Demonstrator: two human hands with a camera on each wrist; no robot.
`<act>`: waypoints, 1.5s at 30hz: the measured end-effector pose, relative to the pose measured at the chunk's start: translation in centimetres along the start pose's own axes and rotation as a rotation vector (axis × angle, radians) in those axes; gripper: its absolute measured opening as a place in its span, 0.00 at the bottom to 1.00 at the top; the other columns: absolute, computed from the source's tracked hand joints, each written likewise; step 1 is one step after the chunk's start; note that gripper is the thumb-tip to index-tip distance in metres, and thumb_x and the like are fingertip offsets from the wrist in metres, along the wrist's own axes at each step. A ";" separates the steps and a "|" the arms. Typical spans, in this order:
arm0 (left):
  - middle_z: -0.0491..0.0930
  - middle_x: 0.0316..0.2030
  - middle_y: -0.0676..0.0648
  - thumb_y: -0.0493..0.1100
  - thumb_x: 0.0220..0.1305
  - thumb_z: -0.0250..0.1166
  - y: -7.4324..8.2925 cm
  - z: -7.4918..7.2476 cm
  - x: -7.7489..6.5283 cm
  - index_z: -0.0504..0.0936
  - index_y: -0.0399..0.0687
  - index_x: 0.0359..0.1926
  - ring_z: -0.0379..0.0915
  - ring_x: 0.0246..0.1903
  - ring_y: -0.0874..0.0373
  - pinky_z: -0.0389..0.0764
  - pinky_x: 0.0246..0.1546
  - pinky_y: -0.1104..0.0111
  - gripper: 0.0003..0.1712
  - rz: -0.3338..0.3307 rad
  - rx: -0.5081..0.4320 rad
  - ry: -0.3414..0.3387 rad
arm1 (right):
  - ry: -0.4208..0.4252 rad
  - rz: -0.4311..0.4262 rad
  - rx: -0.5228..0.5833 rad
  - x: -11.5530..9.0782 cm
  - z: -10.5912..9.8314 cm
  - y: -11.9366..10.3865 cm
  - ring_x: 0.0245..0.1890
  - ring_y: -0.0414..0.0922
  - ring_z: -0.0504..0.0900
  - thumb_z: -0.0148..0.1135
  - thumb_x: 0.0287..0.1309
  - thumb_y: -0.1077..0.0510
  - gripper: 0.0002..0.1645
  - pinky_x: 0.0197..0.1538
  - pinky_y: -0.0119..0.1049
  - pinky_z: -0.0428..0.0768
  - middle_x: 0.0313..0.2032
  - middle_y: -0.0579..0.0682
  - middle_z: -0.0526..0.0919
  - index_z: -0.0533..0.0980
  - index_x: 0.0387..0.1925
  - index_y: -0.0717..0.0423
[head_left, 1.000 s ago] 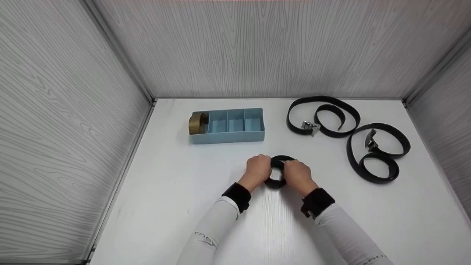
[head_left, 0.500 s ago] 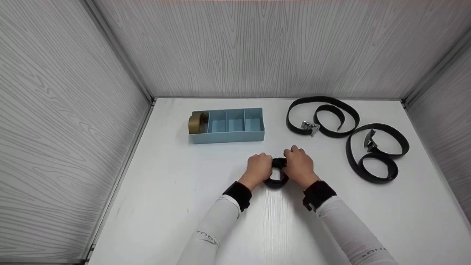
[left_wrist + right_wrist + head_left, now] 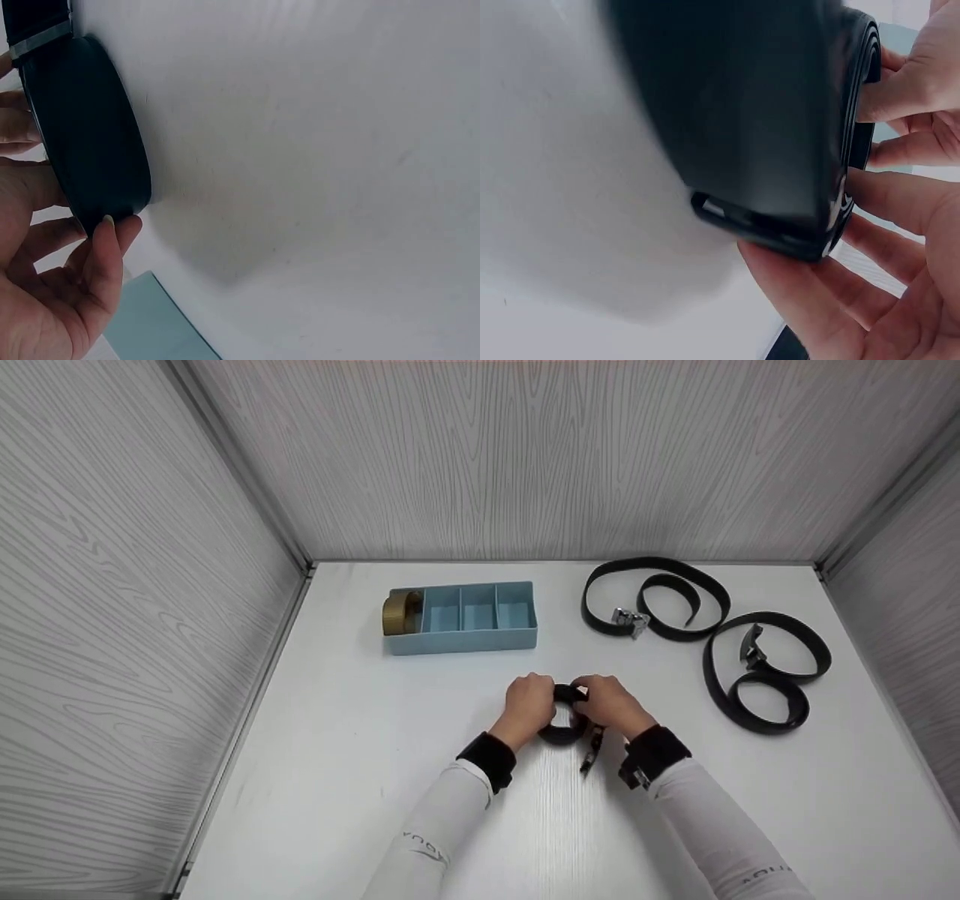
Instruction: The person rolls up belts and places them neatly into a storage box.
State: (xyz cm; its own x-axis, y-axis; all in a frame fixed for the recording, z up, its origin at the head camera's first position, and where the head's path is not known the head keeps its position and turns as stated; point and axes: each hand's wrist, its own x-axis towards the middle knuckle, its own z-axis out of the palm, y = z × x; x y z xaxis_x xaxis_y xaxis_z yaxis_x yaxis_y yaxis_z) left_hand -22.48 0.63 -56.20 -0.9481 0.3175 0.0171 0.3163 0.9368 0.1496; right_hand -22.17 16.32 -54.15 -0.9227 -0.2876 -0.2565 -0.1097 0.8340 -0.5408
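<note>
Between my hands a black belt [image 3: 561, 735] is rolled into a round coil, standing on edge on the white table. My left hand [image 3: 529, 701] pinches the coil's left side; in the left wrist view its thumb and finger press the strap's edge. At the other side, my right hand [image 3: 609, 703] grips the coil near the buckle end. The buckle [image 3: 592, 751] hangs out below that hand, toward me. In the right wrist view the strap's loose end part [image 3: 742, 112] fills the foreground, blurred, with several wound layers visible behind it.
A blue divided tray [image 3: 465, 641] lies beyond my hands, a rolled brown-gold belt [image 3: 397, 616] in its leftmost compartment. Two loosely curled black belts with metal buckles, one at the back [image 3: 656, 562] and one at the right [image 3: 712, 679], lie nearby. Grey walls [image 3: 480, 457] enclose the table.
My right hand lifted its fingers off the coil's top, then came back down on its right side. The buckle end now shows below that hand. The left hand has stayed put.
</note>
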 end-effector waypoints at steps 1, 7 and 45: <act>0.84 0.30 0.43 0.41 0.53 0.70 0.0 0.0 0.0 0.86 0.44 0.33 0.81 0.29 0.48 0.80 0.31 0.60 0.07 0.001 0.000 0.008 | 0.008 -0.006 -0.003 0.0 0.1 0.0 0.28 0.48 0.79 0.63 0.59 0.64 0.22 0.35 0.42 0.78 0.36 0.59 0.83 0.77 0.56 0.62; 0.84 0.29 0.42 0.40 0.52 0.70 0.0 -0.1 -0.1 0.86 0.42 0.32 0.82 0.30 0.49 0.80 0.32 0.60 0.07 -0.002 -0.030 0.028 | 0.050 0.021 0.001 0.0 0.5 -0.4 0.37 0.53 0.79 0.62 0.54 0.67 0.22 0.44 0.46 0.77 0.45 0.64 0.82 0.77 0.53 0.65; 0.85 0.45 0.50 0.38 0.65 0.64 -4.3 -0.2 -0.3 0.86 0.47 0.50 0.79 0.44 0.61 0.76 0.45 0.69 0.13 0.183 -0.743 -0.043 | 0.038 -0.511 0.161 -4.6 -2.3 -1.6 0.33 0.48 0.79 0.59 0.44 0.81 0.34 0.34 0.35 0.80 0.36 0.52 0.76 0.79 0.55 0.60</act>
State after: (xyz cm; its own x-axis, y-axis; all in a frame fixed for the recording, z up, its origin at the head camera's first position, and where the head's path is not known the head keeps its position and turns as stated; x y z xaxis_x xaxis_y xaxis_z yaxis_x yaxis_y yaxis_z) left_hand -23.51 -3.50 -56.64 -0.8757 0.4779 0.0694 0.3497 0.5286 0.7735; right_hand -18.59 17.44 -50.25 -0.7795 -0.6186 0.0989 -0.4930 0.5084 -0.7060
